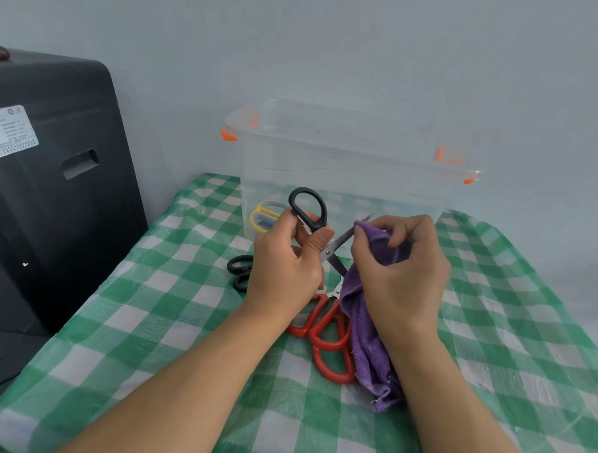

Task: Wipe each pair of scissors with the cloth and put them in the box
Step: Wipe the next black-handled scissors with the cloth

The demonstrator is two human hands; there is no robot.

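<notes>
Scissors [308,209] between both grips

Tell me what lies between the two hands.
In the head view, the open blades of the black-handled scissors span the gap between the left hand and the right hand, which holds the purple cloth.

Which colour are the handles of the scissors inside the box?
Yellow, seen through the clear box wall in the head view: yellow scissors.
</notes>
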